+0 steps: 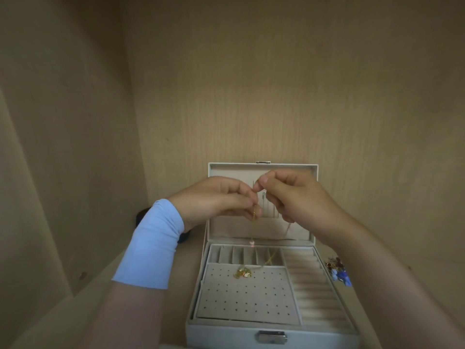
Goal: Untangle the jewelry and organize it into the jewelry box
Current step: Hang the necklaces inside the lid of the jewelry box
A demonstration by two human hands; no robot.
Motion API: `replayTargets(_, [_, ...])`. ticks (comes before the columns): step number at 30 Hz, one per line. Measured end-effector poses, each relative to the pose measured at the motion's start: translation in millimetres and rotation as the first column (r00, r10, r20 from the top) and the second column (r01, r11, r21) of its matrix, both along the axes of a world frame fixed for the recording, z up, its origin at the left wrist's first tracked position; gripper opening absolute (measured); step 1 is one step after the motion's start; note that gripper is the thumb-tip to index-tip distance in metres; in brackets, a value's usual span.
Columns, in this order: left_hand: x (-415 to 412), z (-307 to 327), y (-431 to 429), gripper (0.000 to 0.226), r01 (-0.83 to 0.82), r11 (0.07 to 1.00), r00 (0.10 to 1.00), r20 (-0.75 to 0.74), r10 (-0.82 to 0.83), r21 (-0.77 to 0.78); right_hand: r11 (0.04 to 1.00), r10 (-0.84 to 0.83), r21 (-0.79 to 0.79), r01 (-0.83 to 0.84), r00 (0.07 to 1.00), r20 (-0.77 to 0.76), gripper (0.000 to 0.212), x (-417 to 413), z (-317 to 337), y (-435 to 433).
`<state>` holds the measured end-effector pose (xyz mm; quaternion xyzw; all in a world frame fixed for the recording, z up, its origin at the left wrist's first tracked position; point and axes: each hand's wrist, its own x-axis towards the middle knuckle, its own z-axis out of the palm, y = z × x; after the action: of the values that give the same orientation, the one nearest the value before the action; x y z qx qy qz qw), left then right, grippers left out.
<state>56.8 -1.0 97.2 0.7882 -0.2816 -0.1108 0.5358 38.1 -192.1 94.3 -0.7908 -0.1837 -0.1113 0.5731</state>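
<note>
both hands (216,197) (289,195) pinch a gold chain (253,227), apparently, above the open jewelry box (324,311).

No text, label, brand, number or sign can be read anywhere in the view. The metal clasp (272,337) on the front of the jewelry box (221,335), at the lower middle of the frame, is too blurred to show any marking.
</note>
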Motion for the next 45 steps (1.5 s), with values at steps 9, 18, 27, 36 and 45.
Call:
replayTargets(9, [6, -4, 15, 0.017, -0.097, 0.995, 0.989, -0.111, 0.094, -0.026, 0.978, 0.017, -0.209, -0.027, 0.999, -0.050, 0.022, 10, -5, 15])
replayTargets(18, [28, -16, 44, 0.017, -0.547, 0.829, 0.833, 0.021, 0.553, -0.114, 0.915, -0.185, -0.350, 0.202, 0.979, 0.083, 0.019, 46, -8, 43])
replayTargets(27, [46, -37, 32, 0.030, -0.766, 0.629, 0.618, 0.118, 0.778, -0.133, 0.841, -0.511, -0.074, 0.536, 0.832, 0.214, 0.012, 79, -18, 85])
replayTargets(36, [45, -40, 30, 0.027, -0.672, 0.740, 0.740, 0.015, 0.672, -0.013, 0.794, -0.516, -0.222, 0.566, 0.820, 0.248, 0.013, 85, -29, 85])
replayTargets(45, [18, -15, 41, 0.017, -0.189, 0.965, 0.945, -0.232, 0.229, 0.182, 0.966, -0.259, -0.075, 0.248, 0.925, -0.278, 0.039, 38, -32, 73])
